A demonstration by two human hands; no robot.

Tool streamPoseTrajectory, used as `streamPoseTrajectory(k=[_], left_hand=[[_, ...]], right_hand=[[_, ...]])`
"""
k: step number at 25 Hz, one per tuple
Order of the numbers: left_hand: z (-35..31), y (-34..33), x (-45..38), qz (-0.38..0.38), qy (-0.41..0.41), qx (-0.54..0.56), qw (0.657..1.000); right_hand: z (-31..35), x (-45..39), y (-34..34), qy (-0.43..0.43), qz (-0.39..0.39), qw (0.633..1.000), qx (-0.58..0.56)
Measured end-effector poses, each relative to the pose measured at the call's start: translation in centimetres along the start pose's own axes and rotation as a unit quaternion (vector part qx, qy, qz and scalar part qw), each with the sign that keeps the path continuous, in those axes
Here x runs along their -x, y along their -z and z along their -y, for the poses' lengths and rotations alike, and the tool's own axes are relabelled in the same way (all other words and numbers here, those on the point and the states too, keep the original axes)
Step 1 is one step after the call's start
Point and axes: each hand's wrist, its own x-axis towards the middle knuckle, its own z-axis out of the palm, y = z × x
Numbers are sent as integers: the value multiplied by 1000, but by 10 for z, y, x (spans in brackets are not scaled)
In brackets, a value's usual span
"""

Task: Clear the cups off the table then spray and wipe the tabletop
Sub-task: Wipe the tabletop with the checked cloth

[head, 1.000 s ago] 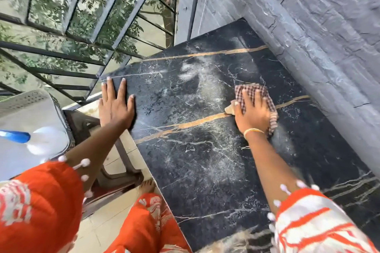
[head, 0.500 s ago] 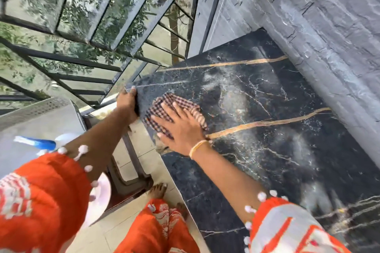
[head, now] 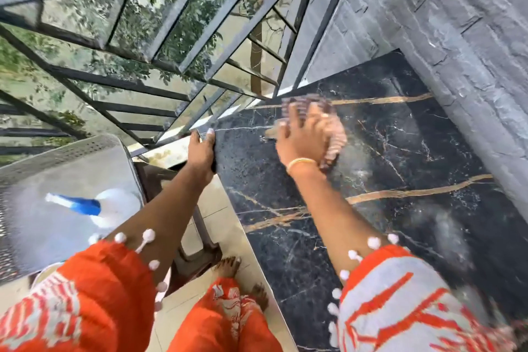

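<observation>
Right hand [head: 304, 140] lay flat, fingers spread, pressing cloth [head: 331, 134] on far bench [head: 385, 180], cloth beneath its palm, left hand [head: 201, 151] curled over bench's near-left edge, apart from cloth

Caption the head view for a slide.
Right hand presses a checked cloth on the black marble tabletop while the left hand grips its edge.
</observation>
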Motion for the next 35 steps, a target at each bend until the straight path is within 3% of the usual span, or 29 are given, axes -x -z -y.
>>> streamPoseTrajectory(k=[3, 5, 7, 11, 14, 16, 18, 20, 22, 30, 35], left_hand=[[-4, 2, 2, 9, 32, 42, 999], [-6, 4, 3, 18, 57, 54, 997], [-7, 5, 2, 15, 70, 40, 997], [-12, 12, 3, 26, 84, -19, 996], [-20, 26, 4, 56, 96, -64, 992], [-24, 33, 3, 70, 118, -60, 989], [-27, 35, 5, 71, 123, -48, 989], [-27, 34, 9, 58, 122, -25, 991], [-28, 32, 12, 33, 125, -1, 992], [-36, 26, 26, 45, 121, -35, 991], [-37, 22, 26, 6, 110, -57, 992]], right_hand=[[53, 50, -15, 256, 46, 964, 51], [53, 45, -14, 346, 70, 933, 66], [33, 8, -8, 315, 37, 946, 70], [-34, -60, 13, 10, 0, 1000, 17], [-28, -60, 12, -94, -12, 995, 9], [8, -41, 1, -51, -12, 998, 24], [53, -10, -13, 77, 5, 997, 29], [89, 26, -23, 227, 27, 973, 45], [100, 50, -27, 314, 44, 946, 70], [-7, 130, -25, 393, 41, 915, 82], [49, 76, -18, 314, 42, 947, 56]])
